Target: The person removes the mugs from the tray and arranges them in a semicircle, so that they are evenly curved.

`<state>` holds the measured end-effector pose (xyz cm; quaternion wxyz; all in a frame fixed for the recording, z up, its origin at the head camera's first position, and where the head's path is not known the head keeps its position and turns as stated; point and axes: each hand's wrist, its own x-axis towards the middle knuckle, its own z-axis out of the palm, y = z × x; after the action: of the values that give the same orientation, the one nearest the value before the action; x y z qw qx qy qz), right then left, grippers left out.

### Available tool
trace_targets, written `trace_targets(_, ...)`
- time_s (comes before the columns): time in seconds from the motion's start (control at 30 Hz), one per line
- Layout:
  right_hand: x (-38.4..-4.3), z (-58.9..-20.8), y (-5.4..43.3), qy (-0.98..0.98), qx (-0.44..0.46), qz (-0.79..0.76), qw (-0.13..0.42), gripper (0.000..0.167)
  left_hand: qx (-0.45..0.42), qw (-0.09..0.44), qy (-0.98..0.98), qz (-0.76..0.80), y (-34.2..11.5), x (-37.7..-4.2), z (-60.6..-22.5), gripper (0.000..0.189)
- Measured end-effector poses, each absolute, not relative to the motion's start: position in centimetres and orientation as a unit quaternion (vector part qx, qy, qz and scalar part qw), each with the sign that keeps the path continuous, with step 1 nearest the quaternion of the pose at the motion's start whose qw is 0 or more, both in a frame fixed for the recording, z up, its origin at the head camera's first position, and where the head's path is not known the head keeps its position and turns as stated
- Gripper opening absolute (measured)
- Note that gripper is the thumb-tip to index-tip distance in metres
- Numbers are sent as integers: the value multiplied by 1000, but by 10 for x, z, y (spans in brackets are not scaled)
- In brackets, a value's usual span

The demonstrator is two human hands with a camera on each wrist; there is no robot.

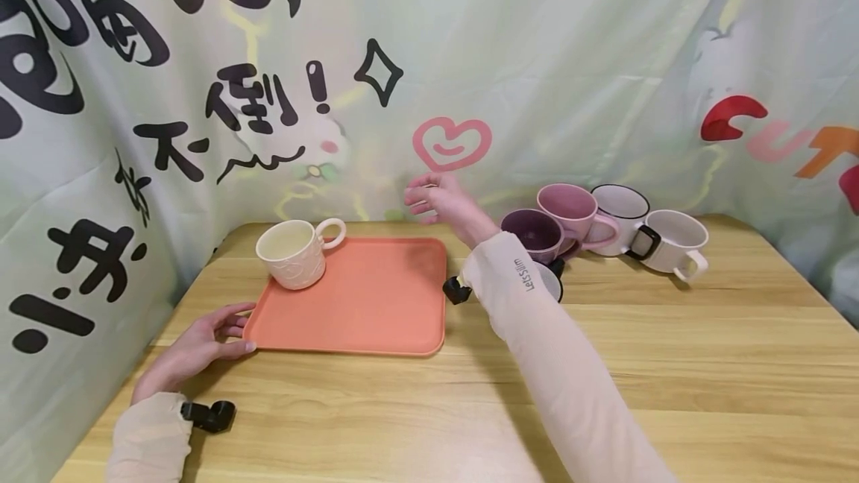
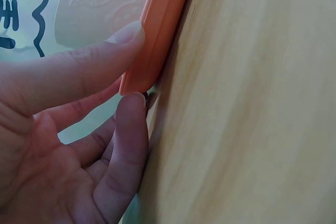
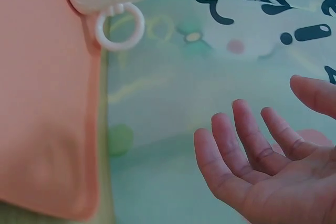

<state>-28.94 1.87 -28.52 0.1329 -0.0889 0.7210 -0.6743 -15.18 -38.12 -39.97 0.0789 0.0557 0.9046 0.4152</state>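
An orange tray [image 1: 362, 304] lies flat on the wooden table. A cream mug [image 1: 295, 256] with a raised pattern and a ring handle stands upright at its far left corner. My left hand [image 1: 208, 345] holds the tray's near left corner; in the left wrist view, the thumb [image 2: 113, 51] lies against the tray wall and a finger [image 2: 128, 145] meets the corner's lower edge. Above the tray's far right corner my right hand [image 1: 446, 203] is in the air, fingers spread and loosely bent, holding nothing. The right wrist view shows its bare palm [image 3: 294, 182].
Right of the tray stand a dark purple mug [image 1: 532, 233], a pink mug [image 1: 567, 203], a white mug with a black rim [image 1: 617, 207] and a plain white mug [image 1: 678, 244]. Another dark-rimmed white cup [image 1: 550, 282] is partly behind my right sleeve. A printed curtain [image 1: 570, 58] hangs behind the table.
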Motion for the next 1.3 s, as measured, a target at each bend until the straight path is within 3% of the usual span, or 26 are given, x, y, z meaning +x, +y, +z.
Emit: trace_targets(1.3, -292, -352, -61, 644, -115, -726, 211, 43, 56, 76, 904, 417, -381, -152, -400, 74)
